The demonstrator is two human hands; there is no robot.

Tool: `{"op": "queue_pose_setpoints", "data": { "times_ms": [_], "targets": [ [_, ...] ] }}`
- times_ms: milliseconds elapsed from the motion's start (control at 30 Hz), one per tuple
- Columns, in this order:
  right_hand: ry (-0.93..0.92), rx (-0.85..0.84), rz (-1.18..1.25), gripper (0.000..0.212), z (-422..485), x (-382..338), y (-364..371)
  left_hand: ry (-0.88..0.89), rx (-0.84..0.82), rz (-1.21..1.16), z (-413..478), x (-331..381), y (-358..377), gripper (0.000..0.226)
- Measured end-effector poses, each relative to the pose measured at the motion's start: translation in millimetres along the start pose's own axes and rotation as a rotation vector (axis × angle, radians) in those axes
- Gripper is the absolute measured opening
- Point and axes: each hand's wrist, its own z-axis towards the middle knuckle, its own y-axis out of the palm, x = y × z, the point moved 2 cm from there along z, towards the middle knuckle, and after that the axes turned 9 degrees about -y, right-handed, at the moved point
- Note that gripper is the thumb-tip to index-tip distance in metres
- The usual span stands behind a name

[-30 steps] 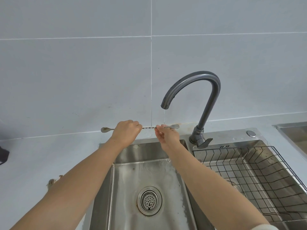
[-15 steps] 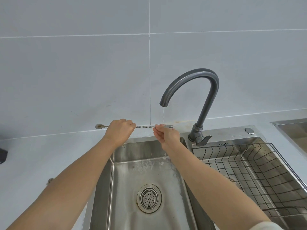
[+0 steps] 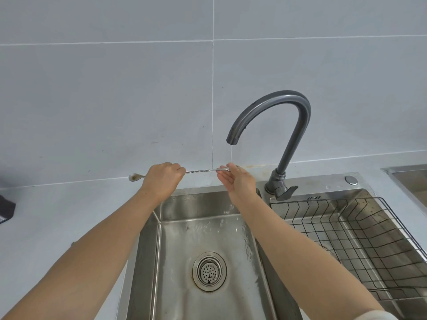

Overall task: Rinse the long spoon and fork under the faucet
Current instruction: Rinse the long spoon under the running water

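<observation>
A long metal utensil with a twisted shaft (image 3: 200, 170) lies level above the back rim of the sink (image 3: 147, 245). Its spoon end (image 3: 134, 177) sticks out to the left of my left hand (image 3: 161, 181), which is closed around the shaft. My right hand (image 3: 235, 181) has its fingers on the fork end, right under the grey gooseneck faucet (image 3: 272, 107). A thin stream of water (image 3: 231, 155) falls from the spout onto that end. The fork tines are mostly hidden by my fingers.
A black wire rack (image 3: 360, 236) fills the right basin. The faucet lever (image 3: 286, 192) points forward at the faucet base. A round drain strainer (image 3: 209, 271) sits in the wet left basin. A dark object (image 3: 5, 209) lies at the counter's left edge.
Both hands and the utensil have slid slightly left; the fork tines that stuck out right of my fingers are now covered by my right hand. Water keeps trickling.
</observation>
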Motion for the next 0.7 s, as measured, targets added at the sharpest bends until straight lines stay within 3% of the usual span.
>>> {"op": "queue_pose_setpoints", "data": {
  "times_ms": [167,367,533,633,700],
  "targets": [
    [-0.018,0.035,0.173,0.020,1,-2,-4,-0.019,0.014,-0.023,8,10,-2,0.045],
    [0.032,0.050,0.058,0.040,-3,-1,0,-0.056,0.064,-0.044,14,21,-7,0.047],
    [0.014,-0.030,-0.004,0.014,2,-7,-6,-0.088,0.128,-0.068,20,22,-11,0.045],
    [-0.059,-0.011,-0.105,0.016,3,-18,-15,-0.101,0.129,-0.063,23,21,-14,0.045],
    [-0.188,-0.006,-0.352,0.022,6,-27,-19,-0.103,0.137,-0.065,25,23,-15,0.043]
  ]
}}
